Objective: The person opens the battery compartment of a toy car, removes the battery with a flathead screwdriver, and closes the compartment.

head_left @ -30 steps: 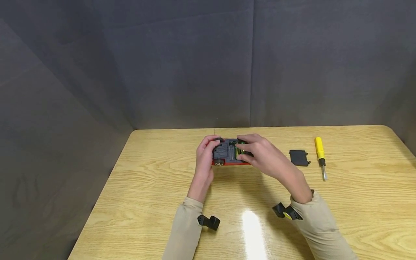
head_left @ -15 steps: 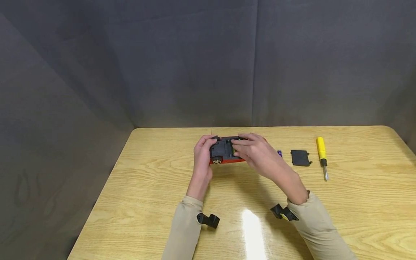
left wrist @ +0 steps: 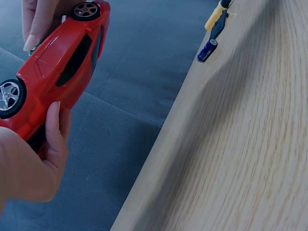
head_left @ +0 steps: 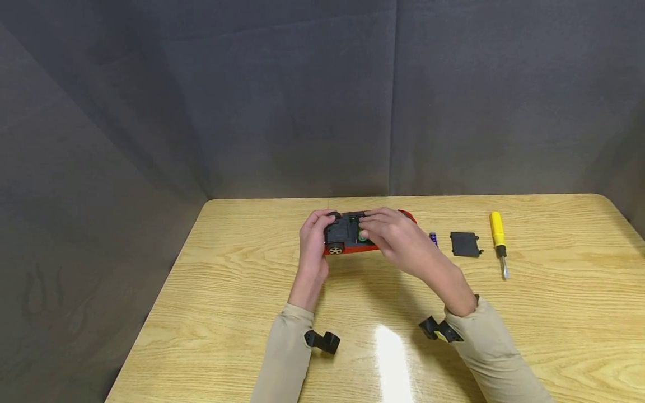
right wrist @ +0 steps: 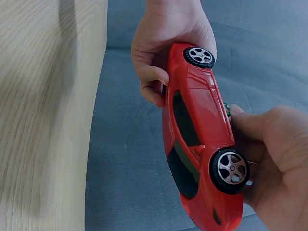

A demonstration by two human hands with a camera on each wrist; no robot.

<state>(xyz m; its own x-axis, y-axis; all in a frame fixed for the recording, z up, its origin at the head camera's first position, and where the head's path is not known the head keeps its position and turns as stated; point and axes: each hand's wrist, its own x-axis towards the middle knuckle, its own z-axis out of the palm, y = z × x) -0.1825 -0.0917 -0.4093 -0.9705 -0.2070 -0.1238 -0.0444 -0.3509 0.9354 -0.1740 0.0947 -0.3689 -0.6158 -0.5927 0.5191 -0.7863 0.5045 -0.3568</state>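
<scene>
A red toy car (head_left: 340, 228) is held belly up above the table, its black underside with an open battery compartment facing the head camera. My left hand (head_left: 313, 240) grips its left end, fingers wrapped around the body beside the wheels. Over the compartment, my right hand (head_left: 400, 235) pinches a green battery (head_left: 362, 237), mostly hidden by the fingers. Both wrist views show the red bodywork (right wrist: 204, 113) from the side, with a sliver of green at the right thumb. A blue-purple battery (left wrist: 207, 50) lies on the table to the right of the car.
A black battery cover (head_left: 464, 244) lies right of the loose battery. Beyond it is a screwdriver (head_left: 497, 229) with a yellow handle, its blade towards the person. A dark cloth (head_left: 302, 112) hangs behind the wooden table (head_left: 242, 291).
The car has shifted slightly left and its right red end now shows past the right hand. The right fingers have moved left over the compartment, and the purple battery has come into view.
</scene>
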